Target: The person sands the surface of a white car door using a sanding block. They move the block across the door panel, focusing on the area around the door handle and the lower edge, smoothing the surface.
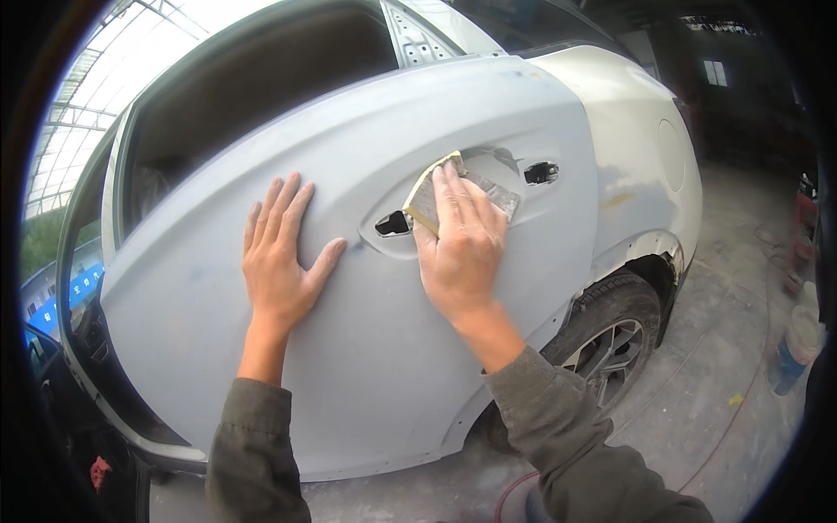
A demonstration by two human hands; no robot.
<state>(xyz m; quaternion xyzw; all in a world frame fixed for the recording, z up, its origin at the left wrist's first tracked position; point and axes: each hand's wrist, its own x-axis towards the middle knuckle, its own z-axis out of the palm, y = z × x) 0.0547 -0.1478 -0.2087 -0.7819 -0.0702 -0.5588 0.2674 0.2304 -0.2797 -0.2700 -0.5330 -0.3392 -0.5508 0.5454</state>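
A grey-primed car door (366,331) fills the middle of the view. My left hand (281,253) lies flat against its upper panel, fingers spread and thumb out, holding nothing. To its right, my right hand (462,240) presses a bent piece of sandpaper (425,202), grey-brown with a yellowish edge, onto the recess where a door handle would sit. The fingers lie together over the sheet, and part of it shows on both sides of them. Dark cut-outs flank that hand: one handle opening (392,224) to its left, another opening (541,173) to its right.
Behind the door is a cream rear fender (623,113) with grey patches, above a wheel (610,336). A red hose (514,488) runs over the dusty concrete floor (697,383). At the far right stands a blue-and-white container (793,349). The window opening (270,96) shows dark.
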